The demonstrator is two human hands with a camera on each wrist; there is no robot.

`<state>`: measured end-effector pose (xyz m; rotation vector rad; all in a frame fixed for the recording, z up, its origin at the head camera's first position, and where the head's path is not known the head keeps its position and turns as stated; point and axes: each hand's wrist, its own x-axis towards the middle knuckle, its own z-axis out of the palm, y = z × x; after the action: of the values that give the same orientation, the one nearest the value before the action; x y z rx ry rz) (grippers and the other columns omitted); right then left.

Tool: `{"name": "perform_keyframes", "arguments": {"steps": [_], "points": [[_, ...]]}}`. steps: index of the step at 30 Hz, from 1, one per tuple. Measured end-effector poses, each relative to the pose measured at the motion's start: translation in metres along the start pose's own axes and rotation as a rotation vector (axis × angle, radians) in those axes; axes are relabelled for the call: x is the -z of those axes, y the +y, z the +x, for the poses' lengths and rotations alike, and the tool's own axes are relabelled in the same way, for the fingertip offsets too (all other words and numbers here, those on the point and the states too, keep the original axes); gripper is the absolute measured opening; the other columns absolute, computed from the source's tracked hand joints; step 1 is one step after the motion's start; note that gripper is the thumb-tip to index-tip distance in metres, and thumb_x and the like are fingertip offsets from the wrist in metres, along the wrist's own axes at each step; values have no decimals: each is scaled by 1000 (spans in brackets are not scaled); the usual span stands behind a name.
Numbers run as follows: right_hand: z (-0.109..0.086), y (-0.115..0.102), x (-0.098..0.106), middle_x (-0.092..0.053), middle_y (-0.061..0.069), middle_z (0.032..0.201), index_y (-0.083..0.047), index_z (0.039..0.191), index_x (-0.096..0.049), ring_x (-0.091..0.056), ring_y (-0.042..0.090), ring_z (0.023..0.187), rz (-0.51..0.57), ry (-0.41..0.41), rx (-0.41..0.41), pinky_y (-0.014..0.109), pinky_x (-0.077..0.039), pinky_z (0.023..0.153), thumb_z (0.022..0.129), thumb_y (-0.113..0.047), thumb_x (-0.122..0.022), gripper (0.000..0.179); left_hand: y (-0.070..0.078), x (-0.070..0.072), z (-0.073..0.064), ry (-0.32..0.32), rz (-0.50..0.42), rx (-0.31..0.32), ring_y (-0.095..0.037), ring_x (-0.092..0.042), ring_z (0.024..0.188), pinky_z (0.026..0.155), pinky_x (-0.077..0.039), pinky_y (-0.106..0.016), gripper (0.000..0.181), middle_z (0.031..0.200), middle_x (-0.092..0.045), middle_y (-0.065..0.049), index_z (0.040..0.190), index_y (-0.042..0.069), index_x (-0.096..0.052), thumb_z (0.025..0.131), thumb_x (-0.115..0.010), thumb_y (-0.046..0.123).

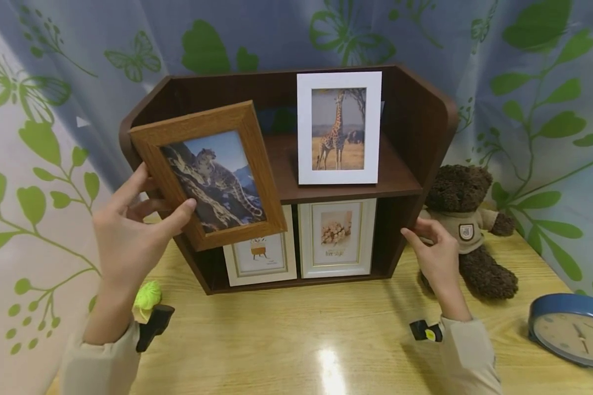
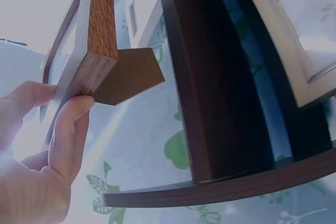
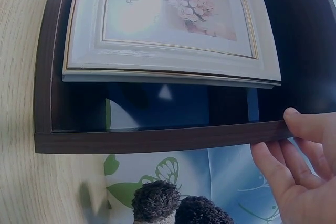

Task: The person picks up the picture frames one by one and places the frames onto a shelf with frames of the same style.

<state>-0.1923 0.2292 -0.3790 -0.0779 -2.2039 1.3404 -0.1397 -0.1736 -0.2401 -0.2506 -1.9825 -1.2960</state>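
Observation:
My left hand (image 1: 133,236) pinches the left side of a brown wooden picture frame (image 1: 272,181) showing a snow leopard. It is tilted in front of the upper left of a dark brown two-tier shelf (image 1: 346,193). From the left wrist view, its brown stand (image 2: 131,74) juts out behind. With thumb and fingers, my right hand (image 1: 437,255) grips the front edge of the shelf's right side panel (image 3: 157,141). A white giraffe picture frame (image 1: 305,131) stands on the upper tier at the right.
Two cream picture frames (image 1: 337,271) stand in the lower tier, the left one partly hidden. A brown teddy bear (image 1: 474,241) sits right of the shelf. A blue clock (image 1: 568,304) lies at the right edge; a green yarn ball (image 1: 148,295) is at the left.

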Motion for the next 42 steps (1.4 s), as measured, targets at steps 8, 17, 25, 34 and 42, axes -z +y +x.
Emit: {"name": "perform_keyframes", "arguments": {"steps": [8,17,25,34,42], "points": [[0,1,0,-53,-34,84,1,109,-67,-54,-15,80,2,9,9,7,-45,66,85,-12,-73,28,6,-9,23,-7,1,59,-3,-65,79,58,-56,-14,65,106,-61,7,134,21,-53,76,-77,4],[-2,2,0,-53,-34,84,2,107,-67,-54,-16,79,7,10,17,4,-44,65,84,-10,-73,27,-6,-20,52,-46,-6,78,-4,-63,81,49,-53,-15,66,114,-61,-9,136,17,-49,77,-76,6],[0,0,0,-54,-34,84,2,108,-67,-55,-15,80,21,7,25,4,-44,66,84,-10,-73,27,-13,-31,63,-91,50,81,-1,-62,82,50,-53,-13,66,119,-59,-13,139,19,-48,79,-76,12],[0,0,-2,-55,-32,85,1,109,-67,-54,-14,81,22,-1,27,5,-44,66,84,-11,-73,28,-16,-37,66,-122,113,99,-13,-64,88,50,-51,-10,68,123,-59,-11,142,20,-45,81,-75,16],[0,1,-1,-55,-33,84,1,108,-67,-55,-15,80,36,8,28,5,-44,66,83,-9,-74,28,-13,-38,69,-179,137,120,-31,-63,100,52,-51,-9,70,129,-55,-14,145,21,-40,83,-73,18]]}}
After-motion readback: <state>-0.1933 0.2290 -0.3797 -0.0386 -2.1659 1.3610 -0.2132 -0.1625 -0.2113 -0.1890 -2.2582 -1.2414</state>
